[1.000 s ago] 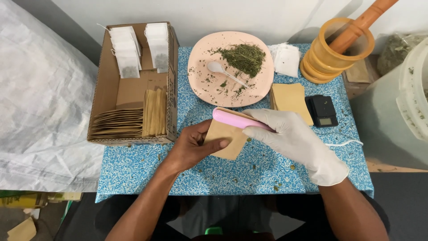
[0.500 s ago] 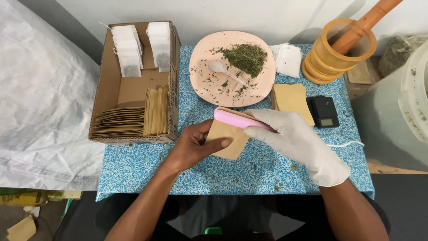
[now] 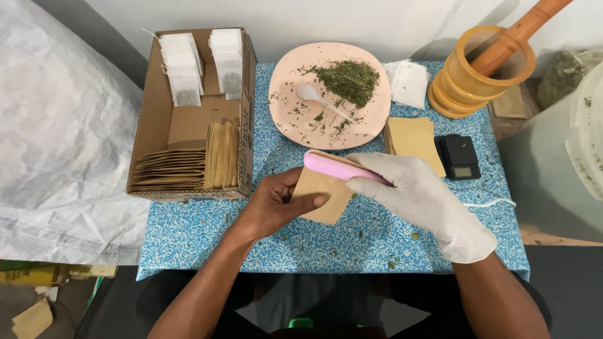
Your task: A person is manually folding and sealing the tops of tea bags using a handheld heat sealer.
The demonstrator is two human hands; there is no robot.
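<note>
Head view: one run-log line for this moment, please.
left hand: holds brown paper pouch | right hand: gloved, presses pink handheld tool on pouch's top edge | behind: pink plate with dried herbs

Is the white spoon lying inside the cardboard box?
No, the white spoon lies on the pink plate beside the dried herbs, outside the cardboard box.

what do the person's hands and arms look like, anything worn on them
The left hand is bare, with no glove, ring or watch showing. The right hand wears a thin white disposable glove that ends at the wrist. Both forearms are bare, with no sleeves in view.
</note>
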